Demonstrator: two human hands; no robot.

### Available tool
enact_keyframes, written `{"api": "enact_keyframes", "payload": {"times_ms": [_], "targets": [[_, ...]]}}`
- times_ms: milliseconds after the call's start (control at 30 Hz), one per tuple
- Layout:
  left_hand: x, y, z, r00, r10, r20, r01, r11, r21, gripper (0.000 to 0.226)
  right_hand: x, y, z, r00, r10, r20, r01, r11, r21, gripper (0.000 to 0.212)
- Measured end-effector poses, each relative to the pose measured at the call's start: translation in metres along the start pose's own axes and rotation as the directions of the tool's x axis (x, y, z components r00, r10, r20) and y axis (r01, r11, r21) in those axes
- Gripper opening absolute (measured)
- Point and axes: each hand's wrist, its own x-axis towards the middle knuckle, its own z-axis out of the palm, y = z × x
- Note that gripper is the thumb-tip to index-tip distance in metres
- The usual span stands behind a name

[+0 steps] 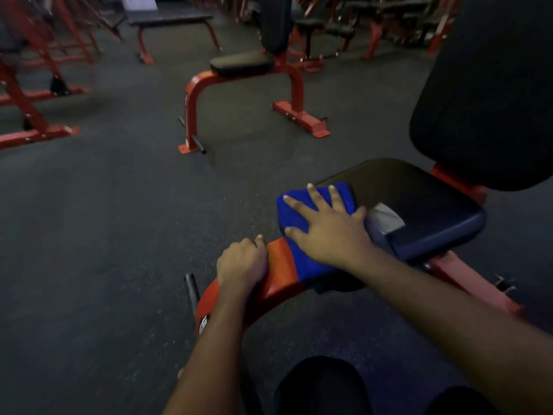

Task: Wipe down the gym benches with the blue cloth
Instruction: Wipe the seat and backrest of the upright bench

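A blue cloth (302, 259) lies draped over the near left end of a black bench seat (419, 205) on a red frame (281, 277). My right hand (326, 229) presses flat on the cloth with fingers spread. My left hand (242, 262) grips the red frame bar just left of the cloth, fingers curled over it. The bench's black backrest (490, 94) rises at the right. A pale grey patch (386, 218) shows on the seat beside my right hand.
A second bench with a black seat (242, 64) and red legs (194, 97) stands ahead on the dark rubber floor (104, 220). A flat bench (170, 19) and several red racks line the back and left. My dark-clothed knee (323, 384) is below.
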Motion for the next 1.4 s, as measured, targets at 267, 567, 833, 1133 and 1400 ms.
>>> {"api": "enact_keyframes", "payload": {"times_ms": [267,567,833,1133,1400], "targets": [[-0.006,0.004,-0.002,0.998,0.044,-0.046,-0.045,0.999,-0.028,0.057,0.014,0.008,-0.003,0.995,-0.052,-0.090,0.057,0.997,0.048,0.049],[-0.003,-0.001,-0.003,0.996,0.032,-0.079,-0.035,0.999,-0.031,0.055,0.092,0.087,-0.014,0.991,0.115,-0.061,-0.109,0.989,0.102,0.052],[-0.005,0.003,0.000,0.997,0.032,-0.072,-0.035,0.998,-0.050,0.055,-0.032,0.045,0.004,0.932,-0.294,-0.210,0.326,0.935,0.138,0.048],[0.000,0.001,-0.003,0.997,0.032,-0.071,-0.037,0.997,-0.073,0.054,0.077,0.027,-0.007,0.989,-0.090,-0.119,0.107,0.984,0.143,0.052],[-0.009,0.001,-0.004,0.997,0.045,-0.068,-0.051,0.995,-0.081,0.055,-0.048,0.068,0.005,0.939,-0.251,-0.233,0.294,0.940,0.171,0.047]]}}
